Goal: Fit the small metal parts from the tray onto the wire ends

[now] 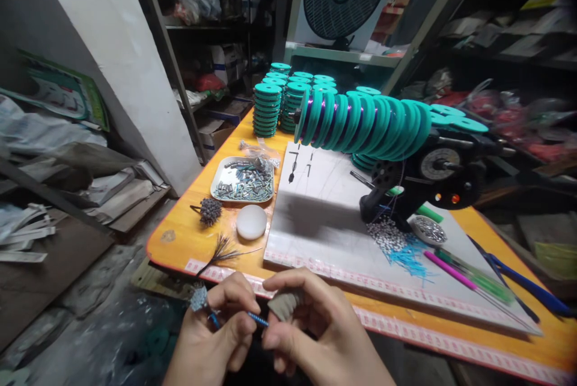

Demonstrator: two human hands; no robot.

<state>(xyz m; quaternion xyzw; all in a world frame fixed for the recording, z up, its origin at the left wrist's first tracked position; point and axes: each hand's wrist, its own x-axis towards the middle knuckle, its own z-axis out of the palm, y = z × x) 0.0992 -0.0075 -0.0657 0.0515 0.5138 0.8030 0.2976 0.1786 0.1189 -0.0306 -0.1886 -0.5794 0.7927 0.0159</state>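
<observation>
A short, thin blue rod with a ribbed, coil-like surface [258, 318] spans the gap between my hands at the table's front edge. My left hand [225, 326] pinches one end of it between thumb and finger. The other end meets the fingertips of my right hand [311, 320], which are closed around it. A wrinkled grey cover, like a finger cot [285, 305], sits at the right hand's fingers. Beside the left hand's knuckles is a cluster of small pale-blue pieces [198, 299]; how it is held is unclear.
On the orange table [175, 229] are a tray of small metal parts [243, 180], a round white lid [251, 222] and a dark wire bundle [220, 252]. A black winding machine carrying green spools [365, 124] stands on a white board [311, 242]. Pliers [532, 284] lie at right.
</observation>
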